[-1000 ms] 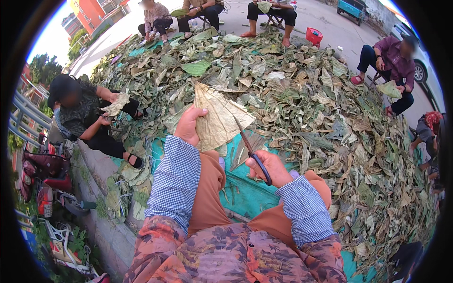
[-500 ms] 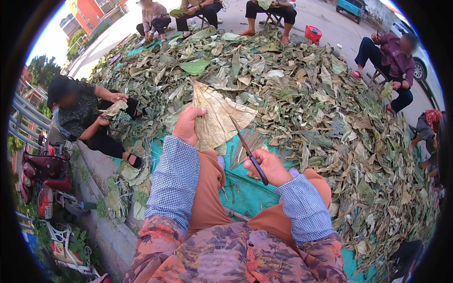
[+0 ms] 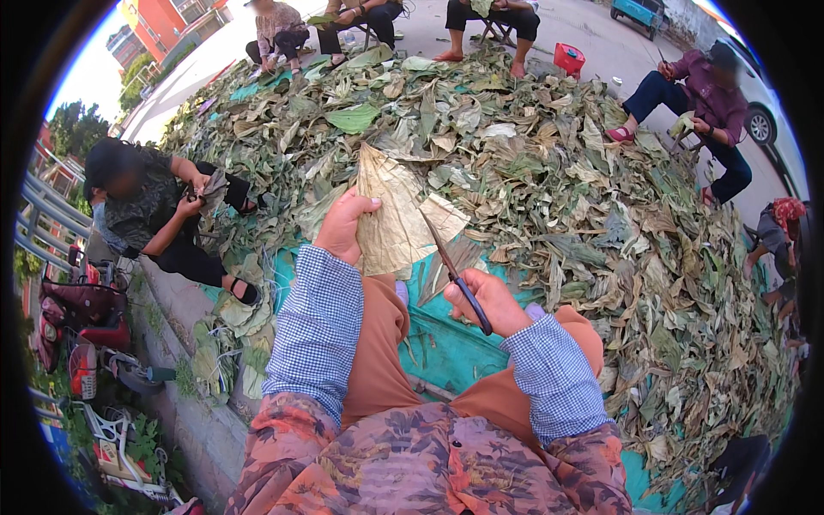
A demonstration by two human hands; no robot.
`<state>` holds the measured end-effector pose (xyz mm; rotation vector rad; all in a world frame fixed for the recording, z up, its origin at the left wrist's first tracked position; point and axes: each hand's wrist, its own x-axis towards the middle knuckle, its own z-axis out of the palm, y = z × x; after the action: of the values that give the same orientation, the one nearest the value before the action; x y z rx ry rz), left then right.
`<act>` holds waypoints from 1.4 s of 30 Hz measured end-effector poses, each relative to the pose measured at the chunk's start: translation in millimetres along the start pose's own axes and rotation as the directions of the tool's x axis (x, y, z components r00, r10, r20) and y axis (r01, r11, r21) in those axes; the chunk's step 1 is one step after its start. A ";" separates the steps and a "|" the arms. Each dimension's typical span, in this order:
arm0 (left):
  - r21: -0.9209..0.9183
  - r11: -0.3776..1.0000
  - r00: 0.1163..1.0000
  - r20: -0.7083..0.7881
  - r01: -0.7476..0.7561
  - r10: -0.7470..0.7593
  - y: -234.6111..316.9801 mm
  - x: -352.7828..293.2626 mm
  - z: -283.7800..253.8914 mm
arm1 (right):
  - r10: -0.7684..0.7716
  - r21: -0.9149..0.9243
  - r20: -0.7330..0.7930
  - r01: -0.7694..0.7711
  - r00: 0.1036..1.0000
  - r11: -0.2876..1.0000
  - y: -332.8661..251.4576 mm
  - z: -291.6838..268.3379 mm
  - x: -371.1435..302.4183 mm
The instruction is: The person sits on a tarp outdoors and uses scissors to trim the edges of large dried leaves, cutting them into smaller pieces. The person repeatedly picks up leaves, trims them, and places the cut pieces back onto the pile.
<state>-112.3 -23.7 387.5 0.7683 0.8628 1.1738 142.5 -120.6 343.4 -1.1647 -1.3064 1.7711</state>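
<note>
My left hand (image 3: 345, 227) pinches a pale, dry, folded leaf (image 3: 388, 219) by its left side, thumb on top. The leaf fans out from a pointed upper end. In my right hand (image 3: 487, 302) is a pair of scissors (image 3: 447, 262) with a dark handle, fingers wrapped round it. Its blades point up and to the left, at the leaf's right part, where a cut separates a flap (image 3: 445, 218). The blades look closed or nearly so. Under my hands lies a green sheet (image 3: 446, 348) between my knees.
A wide heap of dried leaves (image 3: 549, 189) spreads ahead and to the right. A person (image 3: 163, 206) sits at left, handling a leaf; another (image 3: 708, 112) sits at far right. Several more sit at the far edge, near a red bucket (image 3: 569, 59). Parked scooters (image 3: 94, 318) stand at left.
The cut at the leaf's right side has opened wider, and the flap stands further from the rest. My right hand with the scissors has shifted slightly. The person at right has turned and leaned back.
</note>
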 end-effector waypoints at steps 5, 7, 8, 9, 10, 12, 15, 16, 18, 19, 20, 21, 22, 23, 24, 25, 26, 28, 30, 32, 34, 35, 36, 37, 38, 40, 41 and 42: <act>0.012 1.000 1.000 -0.021 -0.007 0.007 0.2 -1.6 3.2 | 0.037 -0.001 0.023 -0.037 0.999 0.999 -4.1 -3.5 -0.8; 0.006 1.000 1.000 -0.018 -0.007 0.007 -0.2 -0.6 -0.2 | 0.025 -0.011 0.006 -0.025 1.000 1.000 -2.9 -3.3 -0.1; 0.004 1.000 1.000 -0.017 -0.006 0.006 -0.5 -0.3 -1.4 | 0.022 -0.021 0.000 -0.022 1.000 1.000 -2.9 -3.2 -0.2; -0.002 1.000 1.000 -0.022 -0.008 0.007 -0.2 -0.7 0.0 | 0.019 -0.030 -0.006 -0.019 1.000 0.999 -2.7 -3.5 -0.2; -0.008 1.000 1.000 -0.026 -0.009 0.009 0.6 -1.8 2.6 | 0.016 -0.040 -0.012 -0.016 1.000 0.999 -2.3 -3.8 -0.2; -0.018 1.000 0.999 -0.028 -0.016 0.015 0.6 -1.9 3.8 | 0.009 -0.003 0.014 -0.009 1.000 1.000 3.2 -3.9 2.4; -0.046 0.998 0.999 -0.024 -0.038 0.037 -0.3 0.1 -1.3 | -0.135 -0.127 0.033 0.138 0.990 0.982 10.6 -3.6 1.3; -0.065 0.997 0.999 -0.028 -0.048 0.046 -0.5 1.1 -4.3 | -0.205 -0.196 0.046 0.210 0.978 0.958 12.8 -3.5 1.1; -0.112 0.991 0.997 -0.043 -0.070 0.066 -0.2 1.9 -7.5 | -0.196 -0.268 0.079 0.211 0.977 0.940 18.5 -7.2 3.8; -0.139 0.987 0.996 -0.056 -0.083 0.075 0.3 2.1 -8.2 | -0.191 -0.304 0.094 0.211 0.977 0.929 20.1 -8.0 4.8; -0.166 0.982 0.994 -0.069 -0.095 0.085 1.0 2.3 -9.1 | -0.189 -0.270 0.111 0.213 0.976 0.939 21.2 -7.9 4.4; -0.185 0.978 0.993 -0.078 -0.097 0.084 0.9 2.8 -10.4 | -0.186 -0.238 0.127 0.212 0.974 0.948 18.8 -7.2 1.9; -0.203 0.974 0.993 -0.087 -0.099 0.083 1.2 3.3 -12.3 | -0.183 -0.205 0.143 0.210 0.973 0.956 16.3 -6.5 0.1; -0.221 0.970 0.992 -0.097 -0.101 0.081 1.4 4.0 -14.6 | -0.191 -0.228 0.149 0.221 0.970 0.948 14.0 -5.9 -0.7; -0.212 0.972 0.991 -0.103 -0.103 0.082 1.3 5.2 -17.7 | -0.198 -0.250 0.155 0.232 0.968 0.940 11.7 -5.3 -2.1; -0.203 0.974 0.991 -0.110 -0.104 0.083 1.1 6.7 -21.2 | -0.205 -0.271 0.161 0.243 0.965 0.931 10.5 -4.9 -2.7; -0.193 0.975 0.990 -0.116 -0.106 0.084 0.5 7.8 -24.1 | -0.207 -0.287 0.156 0.245 0.966 0.926 11.7 -4.7 -1.3; -0.146 0.985 0.994 -0.059 -0.096 0.088 -3.0 9.3 -23.1 | -0.208 -0.318 0.136 0.242 0.969 0.917 17.6 -5.8 2.6; -0.102 0.991 0.997 -0.018 -0.080 0.079 -4.1 8.4 -16.4 | -0.172 -0.277 0.100 0.194 0.980 0.941 20.0 -4.9 4.6; -0.064 0.996 0.998 0.007 -0.058 0.058 -1.7 4.6 -4.0 | -0.157 -0.229 0.064 0.168 0.985 0.959 23.3 -4.8 7.4; -0.040 0.998 0.999 0.028 -0.044 0.046 -2.5 3.2 3.5 | -0.160 -0.179 0.029 0.163 0.987 0.970 25.4 -4.0 10.3; -0.029 0.999 0.999 0.038 -0.038 0.039 -3.6 3.7 5.5 | -0.145 -0.157 0.014 0.145 0.989 0.977 25.1 -3.8 10.1; -0.026 0.999 0.999 0.028 -0.037 0.037 -4.3 4.0 5.4 | -0.131 -0.134 0.002 0.130 0.991 0.983 21.1 -1.9 8.7; -0.023 0.999 0.999 0.018 -0.035 0.036 -5.2 4.5 5.1 | -0.116 -0.110 -0.009 0.114 0.993 0.987 17.0 -0.7 7.0; -0.020 0.999 0.999 0.008 -0.034 0.034 -6.0 4.9 4.9 | -0.089 -0.086 -0.008 0.088 0.996 0.992 13.1 -0.2 5.4; -0.006 0.999 0.999 0.004 -0.035 0.035 -4.6 4.8 6.7 | -0.037 -0.039 -0.007 0.037 0.999 0.999 6.1 -0.9 2.6; 0.000 0.999 0.999 0.002 -0.036 0.036 -4.2 4.8 7.1 | -0.026 -0.035 -0.010 0.025 1.000 0.999 4.7 -1.4 1.9; -0.006 0.999 0.999 0.010 -0.040 0.040 -4.2 5.3 5.6 | -0.016 -0.032 -0.012 0.015 1.000 0.999 3.2 -1.3 1.4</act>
<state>-104.7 -19.8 385.7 0.7893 0.8386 1.2061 143.1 -119.9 339.8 -1.1775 -1.3373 1.7357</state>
